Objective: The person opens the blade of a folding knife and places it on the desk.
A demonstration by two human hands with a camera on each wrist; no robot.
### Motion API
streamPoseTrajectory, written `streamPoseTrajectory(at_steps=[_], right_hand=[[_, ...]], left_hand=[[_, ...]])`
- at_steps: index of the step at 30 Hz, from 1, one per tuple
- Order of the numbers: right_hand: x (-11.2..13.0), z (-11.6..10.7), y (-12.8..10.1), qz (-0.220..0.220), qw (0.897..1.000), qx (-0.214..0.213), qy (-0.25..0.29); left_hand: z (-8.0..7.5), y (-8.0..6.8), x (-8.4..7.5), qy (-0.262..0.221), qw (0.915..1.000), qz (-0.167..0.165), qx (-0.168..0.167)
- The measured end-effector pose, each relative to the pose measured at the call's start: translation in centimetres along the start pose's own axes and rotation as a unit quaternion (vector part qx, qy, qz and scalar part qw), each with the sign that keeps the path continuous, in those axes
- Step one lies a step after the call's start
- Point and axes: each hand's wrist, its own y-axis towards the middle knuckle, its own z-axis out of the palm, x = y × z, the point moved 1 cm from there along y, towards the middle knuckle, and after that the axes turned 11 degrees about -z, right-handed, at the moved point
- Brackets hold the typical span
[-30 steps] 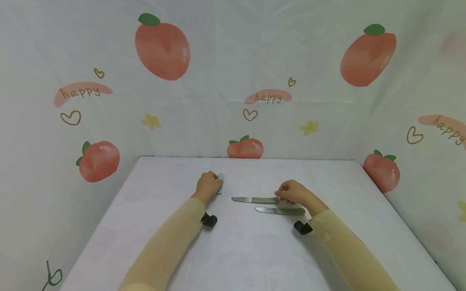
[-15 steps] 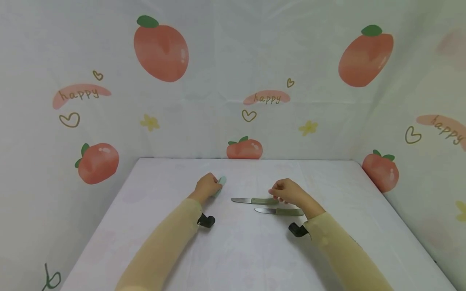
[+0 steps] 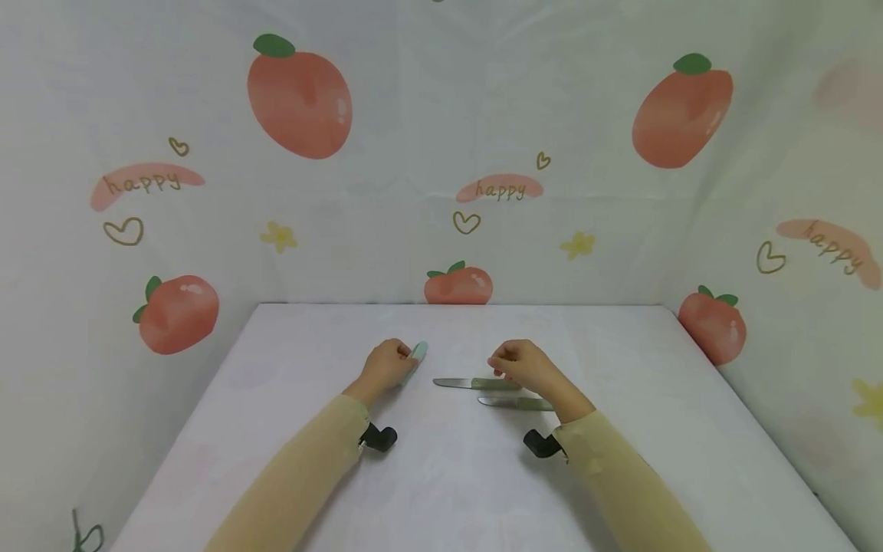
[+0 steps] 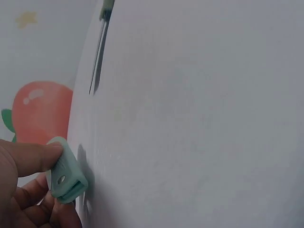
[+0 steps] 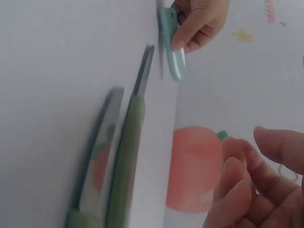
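Note:
My left hand [image 3: 385,365] pinches a mint-green slotted plastic handle [image 4: 68,173] between thumb and fingers. In the left wrist view, a slot opens at its near end beside a small hole; no blade shows. Two knives with olive-green handles lie side by side on the table, blades pointing left. Above the handle of the farther knife [image 3: 485,383] hovers my right hand [image 3: 531,368], which covers its end. Its fingers are loosely bent, thumb apart, holding nothing in the right wrist view. The nearer knife [image 3: 512,402] is partly hidden by the right wrist.
A white cloth covers the table [image 3: 441,475]. Its back edge meets a hanging backdrop [image 3: 386,230] printed with red fruit, and more of this cloth rises at both sides. Dark wrist mounts [image 3: 379,438] stick out under the sleeves.
My right hand has moved left, along the farther knife's handle. The left hand has come slightly nearer and left with the mint-green handle, which now tilts more to the right.

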Motion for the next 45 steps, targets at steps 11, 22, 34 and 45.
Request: streamPoseTrajectory(at_steps=[11,22,34,45], right_hand=[[1.2,3.7,1.4,-0.032,0.996,-0.071,0.043],[1.2,5.8,1.8,-0.077,0.986,-0.132,0.064],[1.0,7.0,1.9,-0.096,0.980,-0.121,0.124],[0.9,7.1,1.8,-0.131,0.975,-0.092,0.154]], left_hand=[[0.8,-2.2,-0.8,-0.074,0.9954,0.061,-0.009],[1.4,-4.3,-1.7,-0.124,0.9879,0.093,-0.003],[2.4,-5.1,-1.5,-0.162,0.9749,0.150,0.030],[2.1,-5.6,-1.5,-0.161,0.9681,0.180,0.069]])
